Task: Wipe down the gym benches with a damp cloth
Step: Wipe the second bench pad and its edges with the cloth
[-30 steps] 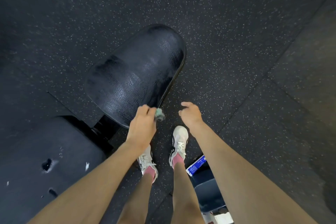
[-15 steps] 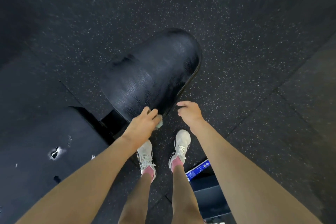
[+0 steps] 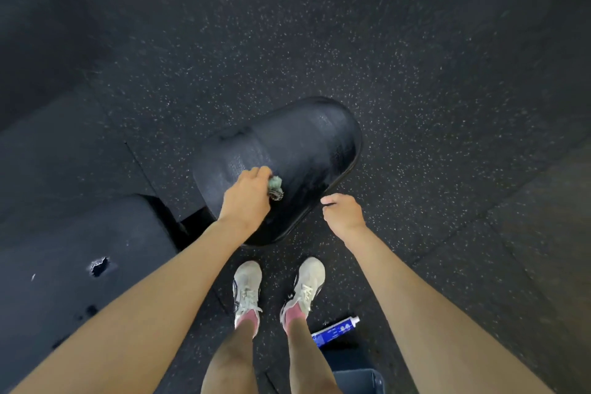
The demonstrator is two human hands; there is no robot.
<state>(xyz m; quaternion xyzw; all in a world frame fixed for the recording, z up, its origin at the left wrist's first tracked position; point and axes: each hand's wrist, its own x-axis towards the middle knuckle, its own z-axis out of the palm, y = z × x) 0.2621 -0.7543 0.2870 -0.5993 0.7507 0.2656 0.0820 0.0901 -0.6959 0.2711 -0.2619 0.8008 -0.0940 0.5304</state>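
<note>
Left hand (image 3: 244,198) clutches balled cloth (image 3: 275,187) on black pad (image 3: 307,144); right hand (image 3: 343,214) hangs loosely curled, seemingly empty. Bunched cloth may skip edges.

Gym: black speckled rubber floor tiles (image 3: 415,73) throughout; padded black vinyl bench seat (image 3: 307,144) at centre; second, larger pad (image 3: 73,227) with torn cover at 8 o'clock.

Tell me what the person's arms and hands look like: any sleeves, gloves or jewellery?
Both are bare. The left forearm and right forearm show no sleeve up to the frame edge. The left hand and right hand wear no gloves; no watch, band or ring is visible on either.
</note>
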